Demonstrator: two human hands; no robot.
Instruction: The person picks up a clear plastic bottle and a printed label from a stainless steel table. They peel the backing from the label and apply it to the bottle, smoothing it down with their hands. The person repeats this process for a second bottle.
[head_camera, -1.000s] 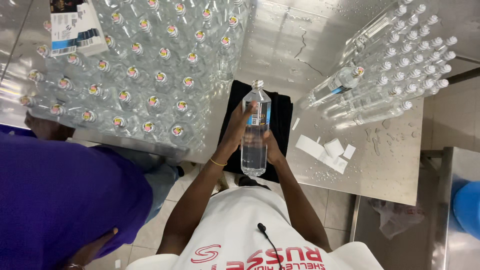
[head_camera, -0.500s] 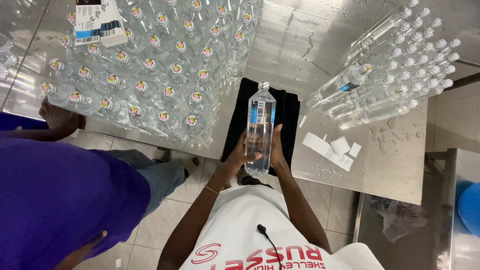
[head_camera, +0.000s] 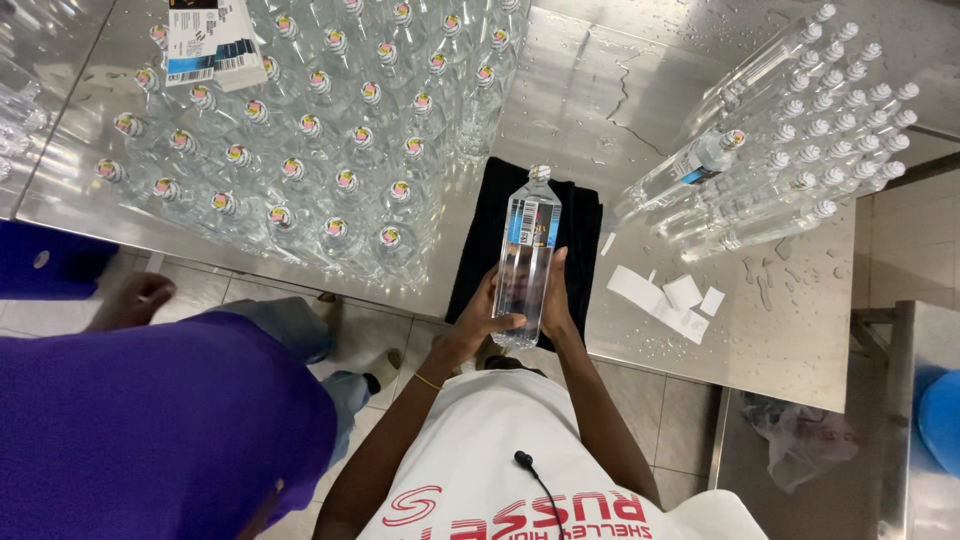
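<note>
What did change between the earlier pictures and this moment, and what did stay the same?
The bottle still sits in both hands over the black cloth, as before. The left hand slid from high on the bottle down to its lower part; the right hand remains behind it. The standing bottles, the lying bottles and the paper slips kept their places.

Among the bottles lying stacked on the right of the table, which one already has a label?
The labelled lying bottle at the stack's near-left edge: it alone shows a blue-and-white label and coloured cap; the other lying bottles are bare with white caps.
</note>
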